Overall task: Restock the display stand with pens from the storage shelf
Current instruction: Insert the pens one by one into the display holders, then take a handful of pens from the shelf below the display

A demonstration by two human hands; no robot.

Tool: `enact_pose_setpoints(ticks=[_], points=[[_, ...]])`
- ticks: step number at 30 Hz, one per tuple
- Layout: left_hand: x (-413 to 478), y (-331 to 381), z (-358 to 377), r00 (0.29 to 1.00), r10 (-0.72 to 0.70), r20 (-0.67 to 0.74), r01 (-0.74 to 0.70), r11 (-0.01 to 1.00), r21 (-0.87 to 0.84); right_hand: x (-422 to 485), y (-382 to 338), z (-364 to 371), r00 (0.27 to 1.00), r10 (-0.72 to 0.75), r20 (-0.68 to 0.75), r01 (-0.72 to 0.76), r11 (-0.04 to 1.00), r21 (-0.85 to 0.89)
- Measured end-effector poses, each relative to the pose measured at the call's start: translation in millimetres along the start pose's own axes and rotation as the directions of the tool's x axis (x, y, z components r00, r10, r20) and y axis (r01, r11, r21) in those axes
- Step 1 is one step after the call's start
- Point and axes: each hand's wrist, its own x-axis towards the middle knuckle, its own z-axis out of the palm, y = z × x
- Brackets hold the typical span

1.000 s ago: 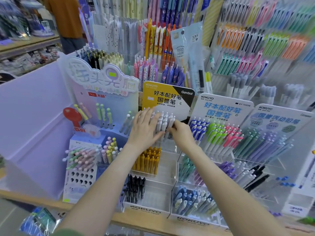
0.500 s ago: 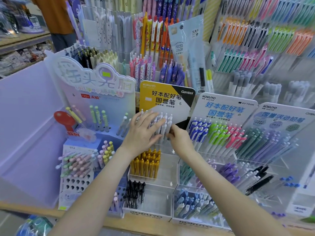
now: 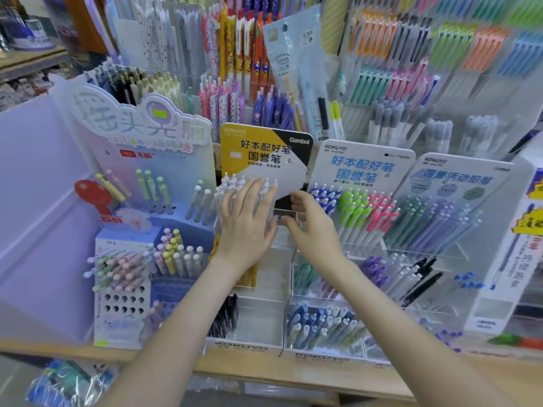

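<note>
The table (image 3: 264,374) runs below both grips and carries the clear display stand (image 3: 264,318). The stand's yellow-and-black sign (image 3: 255,148) rises just above the grips. The white pens (image 3: 235,183) stand in the top left compartment, directly under your left grip (image 3: 246,221), which is released and flat, fingers straight, pressing on them. Your right grip (image 3: 311,224) sits just beside it, fingers curled. You cannot tell whether it grasps anything.
</note>
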Motion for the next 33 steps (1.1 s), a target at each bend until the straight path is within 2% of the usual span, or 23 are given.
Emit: enact_pose_setpoints(ticks=[4,10,14,20,25,30,33], points=[[-9.9,61.7,-17.0,1.000,-0.005,0.017,0.008,0.989,-0.147,-45.9,6.3,-38.5,0.991,-0.120,-0.060,0.118,0.992,-0.039],[-82.6,214.1,-30.2,0.982,0.159,0.107,-0.092,0.882,-0.462,-182.1,69.5,-118.9,0.967,-0.206,-0.150,0.178,0.967,-0.183],[-152.7,339.4,-21.5,0.927,0.251,0.277,-0.075,0.850,-0.521,-308.3,149.2,-180.3,0.987,-0.073,-0.146,0.042,0.977,-0.209],[-230.4,490.1,10.2,0.787,0.332,0.520,-0.005,0.846,-0.532,-448.8,264.1,-255.9,0.977,0.140,-0.162,-0.184,0.936,-0.301],[-277.2,541.9,65.8,0.678,0.310,0.666,0.041,0.889,-0.455,-493.6,360.2,-261.4,0.946,0.299,-0.124,-0.323,0.885,-0.334],[-319.5,556.8,165.2,0.662,0.257,0.704,0.052,0.921,-0.385,-493.9,483.4,-227.2,0.924,0.371,-0.093,-0.380,0.865,-0.326],[-353.0,560.3,247.2,0.637,0.178,0.750,0.069,0.956,-0.285,-487.2,572.6,-190.4,0.883,0.465,-0.067,-0.459,0.823,-0.335]])
